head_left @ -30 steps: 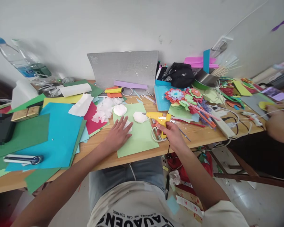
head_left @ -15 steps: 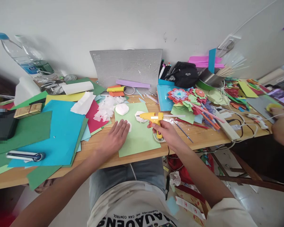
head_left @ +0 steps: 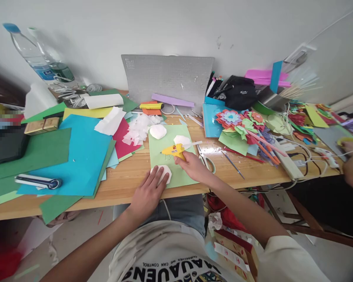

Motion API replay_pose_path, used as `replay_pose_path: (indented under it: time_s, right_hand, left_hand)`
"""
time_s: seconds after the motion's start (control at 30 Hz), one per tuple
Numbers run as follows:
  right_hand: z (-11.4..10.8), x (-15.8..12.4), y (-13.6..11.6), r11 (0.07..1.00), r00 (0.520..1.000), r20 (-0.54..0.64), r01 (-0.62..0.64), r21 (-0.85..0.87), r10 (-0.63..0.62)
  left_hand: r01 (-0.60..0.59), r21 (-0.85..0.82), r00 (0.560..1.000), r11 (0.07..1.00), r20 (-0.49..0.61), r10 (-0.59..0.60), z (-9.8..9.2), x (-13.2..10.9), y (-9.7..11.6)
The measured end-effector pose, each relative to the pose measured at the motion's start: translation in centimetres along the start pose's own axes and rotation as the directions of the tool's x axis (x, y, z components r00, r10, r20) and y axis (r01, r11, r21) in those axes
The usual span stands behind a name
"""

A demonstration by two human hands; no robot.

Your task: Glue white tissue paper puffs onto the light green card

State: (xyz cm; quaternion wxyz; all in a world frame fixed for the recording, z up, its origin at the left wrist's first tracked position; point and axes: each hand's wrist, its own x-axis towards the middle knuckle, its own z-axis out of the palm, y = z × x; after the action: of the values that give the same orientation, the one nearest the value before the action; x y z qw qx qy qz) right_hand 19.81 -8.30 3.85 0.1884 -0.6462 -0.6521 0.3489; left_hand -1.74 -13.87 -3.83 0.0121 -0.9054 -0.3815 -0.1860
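Note:
My right hand (head_left: 195, 167) is closed around the handle of a yellow hot glue gun (head_left: 172, 150), with a clear glue stick out of its back and its nozzle pointing left. My left hand (head_left: 148, 191) lies with fingers stretched flat on a white many-sided paper piece (head_left: 166, 177). That piece rests at the front left of a light green sheet (head_left: 182, 178). Farther back on the sheet are a rounded white paper piece (head_left: 158, 132) and another white piece (head_left: 182, 141), partly behind the gun. Scissors (head_left: 206, 159) with pale handles lie just beyond my right hand.
A pile of white paper petals (head_left: 139, 129) and coloured sheets (head_left: 76, 156) with a stapler (head_left: 38, 181) cover the left side. Paper flowers (head_left: 231, 118) and a power strip (head_left: 286, 164) lie right. At the far right a co-worker's hand (head_left: 351, 150) shows.
My left hand has come toward the front edge with the white piece under it. The glue gun has moved left and nearer, uncovering the scissors. The whole view has shifted slightly.

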Motion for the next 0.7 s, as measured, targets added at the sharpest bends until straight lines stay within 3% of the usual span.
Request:
replay_pose_path:
  time_s: [0.2, 0.43, 0.7]
  right_hand:
    - [0.5, 0.2, -0.4, 0.994, 0.999, -0.015, 0.048, -0.100, -0.050]
    - [0.2, 0.6, -0.6, 0.966, 0.999, -0.046, 0.003, -0.257, -0.015]
    - [0.2, -1.1, -0.1, 0.951, 0.999, -0.031, -0.002, -0.310, -0.008]
  left_hand:
    - [0.040, -0.045, 0.999, 0.998, 0.003, -0.040, 0.0, 0.0, 0.2]
    - [0.060, -0.067, 0.998, 0.996, -0.012, -0.061, -0.4, 0.2, 0.3]
    - [0.072, -0.085, 0.997, 0.994, -0.011, -0.073, -0.4, 0.2, 0.4]
